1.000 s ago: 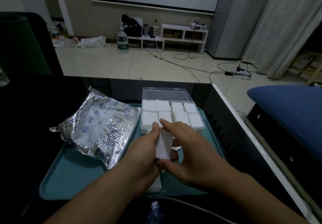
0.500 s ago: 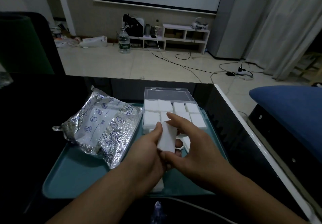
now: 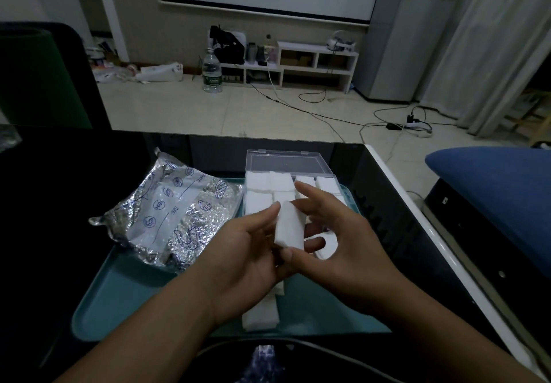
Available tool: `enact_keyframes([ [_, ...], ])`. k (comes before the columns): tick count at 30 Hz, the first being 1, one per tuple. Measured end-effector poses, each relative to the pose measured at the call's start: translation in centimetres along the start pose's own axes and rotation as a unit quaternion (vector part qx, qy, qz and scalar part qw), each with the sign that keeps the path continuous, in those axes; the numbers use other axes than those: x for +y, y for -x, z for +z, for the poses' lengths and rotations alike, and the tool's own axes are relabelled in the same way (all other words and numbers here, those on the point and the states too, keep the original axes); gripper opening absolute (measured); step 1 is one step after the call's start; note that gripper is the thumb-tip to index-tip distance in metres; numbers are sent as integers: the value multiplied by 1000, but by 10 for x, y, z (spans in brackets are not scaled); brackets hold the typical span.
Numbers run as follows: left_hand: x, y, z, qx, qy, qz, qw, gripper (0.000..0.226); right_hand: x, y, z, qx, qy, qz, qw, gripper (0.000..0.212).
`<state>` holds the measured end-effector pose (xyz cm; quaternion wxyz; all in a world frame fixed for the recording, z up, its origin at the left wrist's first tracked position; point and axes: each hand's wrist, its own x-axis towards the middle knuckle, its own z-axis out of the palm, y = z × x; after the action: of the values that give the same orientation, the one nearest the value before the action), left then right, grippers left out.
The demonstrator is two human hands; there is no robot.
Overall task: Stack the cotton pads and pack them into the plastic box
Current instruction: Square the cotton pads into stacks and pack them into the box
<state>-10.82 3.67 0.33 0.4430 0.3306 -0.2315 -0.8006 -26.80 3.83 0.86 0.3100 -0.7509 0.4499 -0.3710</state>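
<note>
- Head view: small stack of cotton pads [image 3: 288, 227] raised above the teal tray [image 3: 125, 299], pinched by the left hand [image 3: 247, 251] with thumb on the near face and fingers behind.
- Right hand [image 3: 334, 239] spread, fingers loosely around the stack's right side, thumb at its lower edge; probably there to square the pads before packing.
- Stack upright, long axis near vertical, top leaning slightly away toward the plastic box [image 3: 290, 187].
- Box on the tray's far edge, lid open, compartments largely filled with white pads.
- More loose pads [image 3: 262, 314] on the tray under the left wrist, foil pouch [image 3: 170, 215] left of the box.
</note>
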Motion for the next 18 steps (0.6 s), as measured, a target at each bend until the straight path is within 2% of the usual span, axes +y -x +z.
enact_keyframes([
  [5,1,1,0,30,3,30,999,41,2,-2,-3,4,29,-7,1000,76],
  [9,-2,1,0,26,-8,35,999,36,-1,0,-2,4,17,9,1000,49],
  [12,-3,0,-1,15,-3,42,999,33,-3,1,-2,6,0,-3,1000,36],
  [18,-8,-3,-2,18,-9,46,999,32,-5,2,1,-13,27,-28,999,31],
])
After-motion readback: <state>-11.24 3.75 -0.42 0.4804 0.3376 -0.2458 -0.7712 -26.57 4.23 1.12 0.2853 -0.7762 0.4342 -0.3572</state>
